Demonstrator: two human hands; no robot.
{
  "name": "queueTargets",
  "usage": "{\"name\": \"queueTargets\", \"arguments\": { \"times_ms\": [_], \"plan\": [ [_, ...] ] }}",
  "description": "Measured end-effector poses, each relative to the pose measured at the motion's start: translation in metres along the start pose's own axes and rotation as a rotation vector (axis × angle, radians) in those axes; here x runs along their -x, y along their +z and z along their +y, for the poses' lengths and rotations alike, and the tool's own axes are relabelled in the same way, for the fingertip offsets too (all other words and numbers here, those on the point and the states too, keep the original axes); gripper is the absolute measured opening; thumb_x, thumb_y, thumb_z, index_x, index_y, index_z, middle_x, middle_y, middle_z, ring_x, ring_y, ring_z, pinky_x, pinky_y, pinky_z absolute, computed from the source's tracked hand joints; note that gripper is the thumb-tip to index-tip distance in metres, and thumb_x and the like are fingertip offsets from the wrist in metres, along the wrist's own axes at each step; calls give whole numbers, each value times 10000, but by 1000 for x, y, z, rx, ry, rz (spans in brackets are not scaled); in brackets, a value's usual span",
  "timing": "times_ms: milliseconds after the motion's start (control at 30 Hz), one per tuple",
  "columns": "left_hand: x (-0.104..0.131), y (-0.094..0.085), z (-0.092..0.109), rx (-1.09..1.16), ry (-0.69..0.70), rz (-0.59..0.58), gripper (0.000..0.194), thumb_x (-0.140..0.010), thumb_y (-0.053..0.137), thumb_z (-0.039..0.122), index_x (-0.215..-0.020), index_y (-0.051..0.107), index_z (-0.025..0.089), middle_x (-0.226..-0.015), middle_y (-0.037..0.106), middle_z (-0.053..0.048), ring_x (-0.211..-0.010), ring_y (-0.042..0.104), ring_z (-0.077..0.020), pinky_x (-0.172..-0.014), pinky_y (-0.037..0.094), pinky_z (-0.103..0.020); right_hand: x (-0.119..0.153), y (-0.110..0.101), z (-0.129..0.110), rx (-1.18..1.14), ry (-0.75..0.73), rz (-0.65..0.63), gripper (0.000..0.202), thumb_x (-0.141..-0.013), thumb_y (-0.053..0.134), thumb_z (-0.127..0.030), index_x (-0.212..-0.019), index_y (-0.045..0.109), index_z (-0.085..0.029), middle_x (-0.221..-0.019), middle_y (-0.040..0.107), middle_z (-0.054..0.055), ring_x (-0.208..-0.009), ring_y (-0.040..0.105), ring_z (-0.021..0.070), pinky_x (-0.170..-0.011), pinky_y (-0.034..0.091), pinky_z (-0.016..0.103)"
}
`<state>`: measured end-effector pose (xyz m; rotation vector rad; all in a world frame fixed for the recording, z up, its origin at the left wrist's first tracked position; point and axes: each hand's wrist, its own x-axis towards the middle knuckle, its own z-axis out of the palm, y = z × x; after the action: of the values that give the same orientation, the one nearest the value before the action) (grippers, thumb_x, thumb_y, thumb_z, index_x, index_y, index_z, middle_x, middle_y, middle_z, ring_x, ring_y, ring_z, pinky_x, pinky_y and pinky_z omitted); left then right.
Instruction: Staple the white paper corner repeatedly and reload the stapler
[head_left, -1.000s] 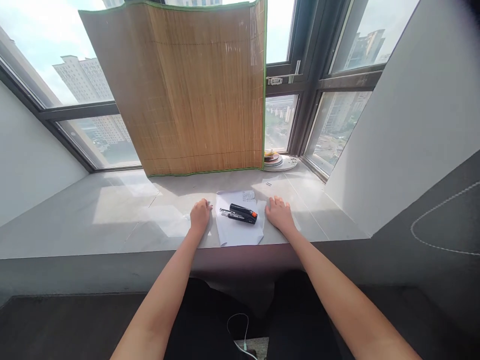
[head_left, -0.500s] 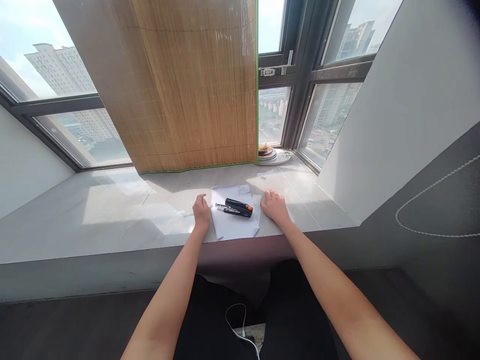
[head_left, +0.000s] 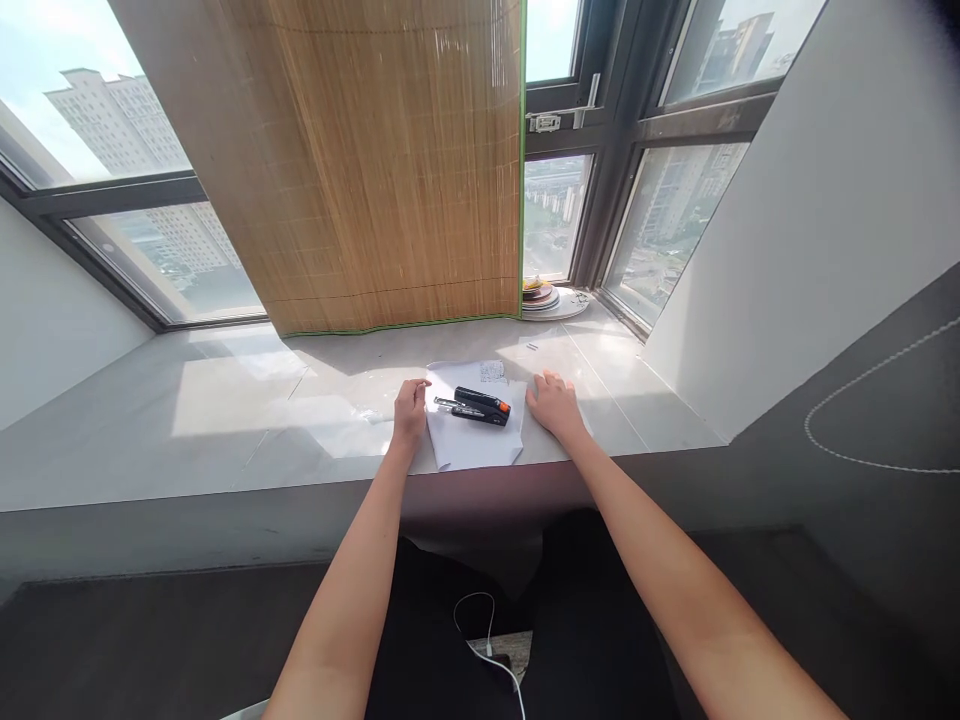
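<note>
My left hand [head_left: 409, 408] curls beside the white paper sheets [head_left: 469, 447], grip unclear; my right hand [head_left: 554, 404] lies spread opposite

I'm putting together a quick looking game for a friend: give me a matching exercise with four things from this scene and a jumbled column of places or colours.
1. Stack of plates
2. Slatted blind
3. Stapler
4. Left hand

A. Lying on the white paper
B. Beside the paper's left edge
C. Trimmed in green
D. In the ledge's back corner

Pairs: 1-D, 2-C, 3-A, 4-B
</note>
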<state>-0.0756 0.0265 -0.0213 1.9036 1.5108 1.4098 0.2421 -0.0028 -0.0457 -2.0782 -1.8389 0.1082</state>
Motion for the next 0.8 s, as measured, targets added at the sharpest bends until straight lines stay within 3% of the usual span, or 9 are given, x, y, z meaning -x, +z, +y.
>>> {"name": "queueTargets", "arguments": {
  "times_ms": [100, 200, 333, 400, 500, 567, 667, 800],
  "plan": [
    [1, -1, 6, -13, 110, -89, 265, -1082, 506, 262, -1172, 748, 208, -1058, 681, -87, -933, 636, -209, -842, 528, -330, 0, -1, -1, 0, 4, -2, 492, -1102, 359, -353, -1470, 604, -137, -1717, 432, 209, -1620, 333, 374, -1322, 253, 632],
    [3, -2, 12, -88, 118, -183, 240, -1067, 569, 238, -1217, 756, 229, -1082, 710, -86, -1008, 636, -236, -898, 538, -354, 4, -6, -3, -16, 0, 16, 460, -1087, 390, -325, -1416, 644, -127, -1676, 478, 221, -1589, 366, 396, -1311, 258, 639],
    [3, 1, 17, -229, 160, -263, 210, -1048, 582, 156, -1142, 758, 222, -1117, 736, -90, -1081, 613, -259, -996, 519, -398, 13, -19, -15, -188, -53, 269, 411, -1085, 386, -282, -1301, 714, -159, -1441, 662, 197, -1436, 517, 360, -1262, 352, 560],
    [2, 3, 17, -301, 179, -301, 212, -1037, 587, 124, -1098, 761, 228, -1134, 727, -88, -1108, 604, -263, -1018, 506, -405, 15, -22, -25, -347, -131, 320, 408, -1105, 366, -314, -1251, 729, -199, -1311, 711, 164, -1302, 603, 318, -1177, 453, 484],
    [0, 7, 15, -383, 196, -349, 169, -1025, 634, 125, -1062, 760, 232, -1146, 714, -85, -1117, 607, -261, -1006, 493, -395, 14, -17, -39, -556, -400, 142, 328, -1087, 499, -423, -1237, 717, -230, -1233, 731, 113, -1132, 675, 264, -1020, 553, 393],
    [-1, 10, 12, -415, 201, -362, 144, -1027, 653, 141, -1066, 756, 235, -1160, 715, -84, -1132, 605, -264, -983, 484, -390, 12, -9, -45, -599, -549, 3, 378, -1011, 666, -455, -1313, 688, -229, -1270, 729, 101, -1126, 687, 255, -999, 563, 373],
    [-2, 12, 8, -427, 193, -386, 144, -1041, 639, 155, -1087, 748, 238, -1191, 720, -81, -1144, 600, -266, -958, 469, -392, 10, 1, -47, -520, -577, -96, 520, -932, 771, -376, -1413, 642, -225, -1330, 723, 113, -1192, 683, 278, -1057, 543, 394],
    [-2, 13, 2, -375, 202, -423, 141, -1038, 628, 151, -1067, 732, 241, -1187, 721, -71, -1127, 602, -264, -961, 473, -404, 9, 6, -45, -503, -539, -107, 471, -942, 744, -298, -1398, 644, -234, -1282, 738, 105, -1156, 695, 282, -1043, 547, 418]
  ]
}}
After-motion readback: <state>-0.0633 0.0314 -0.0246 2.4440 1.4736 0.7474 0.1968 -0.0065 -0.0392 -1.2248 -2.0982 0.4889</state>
